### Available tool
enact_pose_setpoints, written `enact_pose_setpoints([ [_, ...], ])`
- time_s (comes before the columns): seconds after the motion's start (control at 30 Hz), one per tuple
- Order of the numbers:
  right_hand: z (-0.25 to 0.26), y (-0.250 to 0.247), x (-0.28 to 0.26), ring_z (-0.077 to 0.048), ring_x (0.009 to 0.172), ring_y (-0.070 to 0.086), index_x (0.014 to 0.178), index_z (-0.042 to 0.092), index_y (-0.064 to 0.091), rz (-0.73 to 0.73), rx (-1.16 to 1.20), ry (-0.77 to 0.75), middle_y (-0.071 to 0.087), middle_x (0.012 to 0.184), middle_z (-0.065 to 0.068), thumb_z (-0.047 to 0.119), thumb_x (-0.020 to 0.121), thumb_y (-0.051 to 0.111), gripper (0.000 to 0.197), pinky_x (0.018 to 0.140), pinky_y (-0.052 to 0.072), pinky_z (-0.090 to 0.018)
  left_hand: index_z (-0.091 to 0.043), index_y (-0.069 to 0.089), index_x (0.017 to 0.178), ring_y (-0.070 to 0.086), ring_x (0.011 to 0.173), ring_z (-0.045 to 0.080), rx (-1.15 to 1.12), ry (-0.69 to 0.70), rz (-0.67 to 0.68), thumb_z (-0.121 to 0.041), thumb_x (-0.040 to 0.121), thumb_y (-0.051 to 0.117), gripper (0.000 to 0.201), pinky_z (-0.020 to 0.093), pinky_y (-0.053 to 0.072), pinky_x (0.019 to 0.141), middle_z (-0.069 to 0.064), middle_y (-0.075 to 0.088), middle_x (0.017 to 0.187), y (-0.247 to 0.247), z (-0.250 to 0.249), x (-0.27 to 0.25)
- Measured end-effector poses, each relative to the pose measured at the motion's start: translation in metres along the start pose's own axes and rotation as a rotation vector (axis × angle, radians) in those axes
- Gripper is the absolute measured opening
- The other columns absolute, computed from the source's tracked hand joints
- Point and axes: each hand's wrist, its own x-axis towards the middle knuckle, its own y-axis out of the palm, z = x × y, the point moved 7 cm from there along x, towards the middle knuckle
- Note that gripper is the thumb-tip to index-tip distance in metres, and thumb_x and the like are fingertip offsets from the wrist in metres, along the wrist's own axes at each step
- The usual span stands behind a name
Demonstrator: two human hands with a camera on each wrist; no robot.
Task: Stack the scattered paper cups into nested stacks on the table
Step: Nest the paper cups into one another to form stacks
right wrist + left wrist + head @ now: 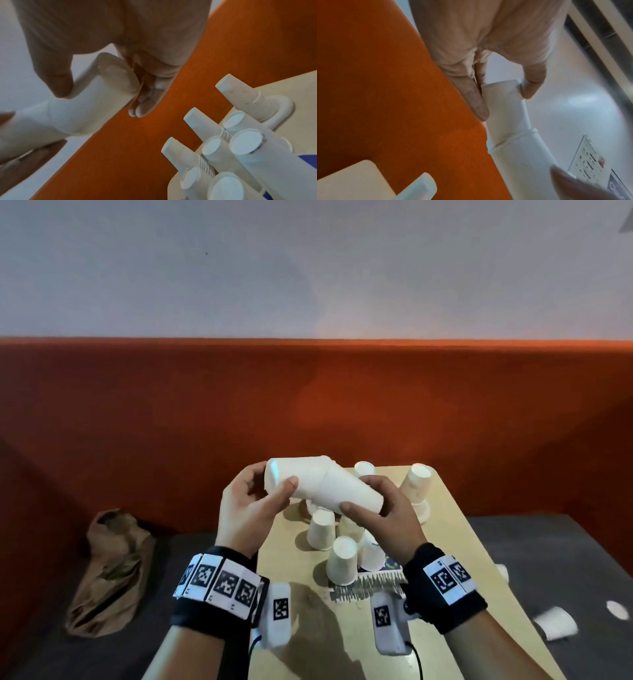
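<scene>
Holding two paper cups in the air above the table (455, 529), the person is part-way through nesting one into the other. In the head view the left hand (251, 508) curls thumb and fingers round the closed base end of the left cup (294, 479), while the right hand (383, 510) grips the right cup (349, 491) near its own base. The two cups meet at an angle, not in line, so the joint is kinked. Below them, upturned loose cups (342, 563) stand clustered on the table, a taller nested stack (416, 484) stands at the far right, and a fallen cup (555, 623) lies off the table on the dark surface.

From the left wrist, thumb and forefinger pinch the base of the left cup (503, 97), whose wider end is sheathed by the rim of the other.

From the right wrist, the thumb presses the wall of the right cup (96, 97) near its base, fingers behind.

To finish well, I judge the axes should be straightened first, then the cups pushed together gently; squeezing hard or forcing them crooked would likely crease the thin paper rims.
</scene>
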Motion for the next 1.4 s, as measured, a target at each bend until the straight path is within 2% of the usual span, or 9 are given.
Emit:
enact_pose_setpoints([
  [0.17, 0.021, 0.014, -0.004, -0.002, 0.103, 0.065, 0.132, 0.060, 0.037, 0.160, -0.265, -0.061, 0.068, 0.114, 0.015, 0.034, 0.073, 0.085, 0.081, 0.079, 0.055, -0.024, -0.017, 0.069, 0.106, 0.070, 0.095, 0.021, -0.071, 0.067, 0.107, -0.036, 0.071, 0.081, 0.042, 0.041, 0.061, 0.078, 0.004, 0.072, 0.101, 0.012, -0.023, -0.002],
  [0.3, 0.035, 0.021, -0.006, -0.011, 0.094, 0.070, 0.142, 0.067, 0.009, 0.230, -0.266, -0.103, 0.068, 0.115, 0.011, 0.020, 0.079, 0.077, 0.104, 0.079, 0.060, -0.035, -0.014, 0.067, 0.106, 0.069, 0.099, 0.024, -0.119, 0.082, 0.141, -0.041, 0.064, 0.079, 0.051, 0.042, 0.060, 0.079, 0.004, 0.071, 0.102, 0.020, -0.028, -0.002],
  [0.4, 0.035, 0.016, -0.006, -0.011, 0.089, 0.070, 0.133, 0.073, 0.020, 0.194, -0.310, -0.109, 0.069, 0.109, 0.011, 0.025, 0.078, 0.076, 0.092, 0.081, 0.060, -0.039, -0.012, 0.066, 0.108, 0.069, 0.097, 0.021, -0.123, 0.106, 0.126, -0.040, 0.064, 0.080, 0.054, 0.044, 0.059, 0.081, 0.006, 0.071, 0.103, 0.021, -0.032, 0.000],
  [0.5, 0.024, 0.000, -0.001, -0.014, 0.090, 0.070, 0.131, 0.064, 0.037, 0.103, -0.289, -0.057, 0.067, 0.115, 0.011, 0.037, 0.073, 0.079, 0.077, 0.082, 0.059, -0.043, -0.012, 0.064, 0.111, 0.069, 0.091, 0.016, -0.113, 0.122, 0.109, -0.032, 0.068, 0.081, 0.051, 0.041, 0.059, 0.079, 0.008, 0.070, 0.106, 0.018, -0.034, 0.002],
  [0.63, 0.019, -0.023, 0.003, 0.001, 0.102, 0.065, 0.148, 0.044, 0.038, -0.033, -0.199, -0.013, 0.058, 0.123, 0.028, 0.025, 0.077, 0.084, 0.087, 0.089, 0.054, -0.022, -0.016, 0.061, 0.118, 0.069, 0.095, 0.015, -0.062, 0.148, 0.100, -0.023, 0.072, 0.079, 0.050, 0.027, 0.058, 0.075, 0.004, 0.068, 0.110, 0.010, -0.032, 0.006],
  [0.73, 0.021, -0.040, 0.006, -0.006, 0.105, 0.064, 0.144, 0.032, 0.048, -0.139, -0.129, 0.016, 0.061, 0.119, 0.020, 0.023, 0.075, 0.086, 0.079, 0.089, 0.055, -0.028, -0.016, 0.060, 0.121, 0.069, 0.095, 0.015, -0.035, 0.152, 0.100, -0.019, 0.074, 0.082, 0.052, 0.022, 0.056, 0.073, 0.002, 0.068, 0.112, 0.004, -0.027, 0.006],
  [0.9, 0.027, -0.059, 0.015, -0.032, 0.108, 0.065, 0.125, 0.024, 0.053, -0.285, 0.203, 0.047, 0.065, 0.113, -0.006, 0.022, 0.075, 0.082, 0.057, 0.084, 0.059, -0.050, -0.022, 0.063, 0.115, 0.069, 0.099, 0.021, -0.009, 0.121, 0.177, -0.005, 0.072, 0.085, 0.052, 0.031, 0.059, 0.074, 0.000, 0.068, 0.113, 0.004, -0.020, 0.003],
  [1.07, 0.032, -0.052, 0.020, -0.031, 0.118, 0.061, 0.136, 0.033, 0.054, -0.273, 0.366, 0.053, 0.062, 0.130, -0.009, 0.038, 0.073, 0.075, 0.067, 0.103, 0.047, -0.058, -0.025, 0.065, 0.112, 0.067, 0.103, 0.021, 0.011, 0.132, 0.285, 0.003, 0.066, 0.086, 0.058, 0.027, 0.057, 0.072, -0.003, 0.067, 0.116, 0.024, -0.020, -0.004],
  [1.4, 0.030, -0.020, 0.006, -0.026, 0.091, 0.070, 0.123, 0.013, 0.057, -0.170, 0.409, 0.201, 0.068, 0.110, -0.013, 0.040, 0.094, 0.063, 0.039, 0.088, 0.054, -0.055, -0.029, 0.068, 0.110, 0.067, 0.103, 0.023, -0.027, 0.096, 0.322, -0.004, 0.062, 0.090, 0.059, 0.050, 0.059, 0.080, -0.007, 0.068, 0.115, 0.047, -0.022, -0.011],
])
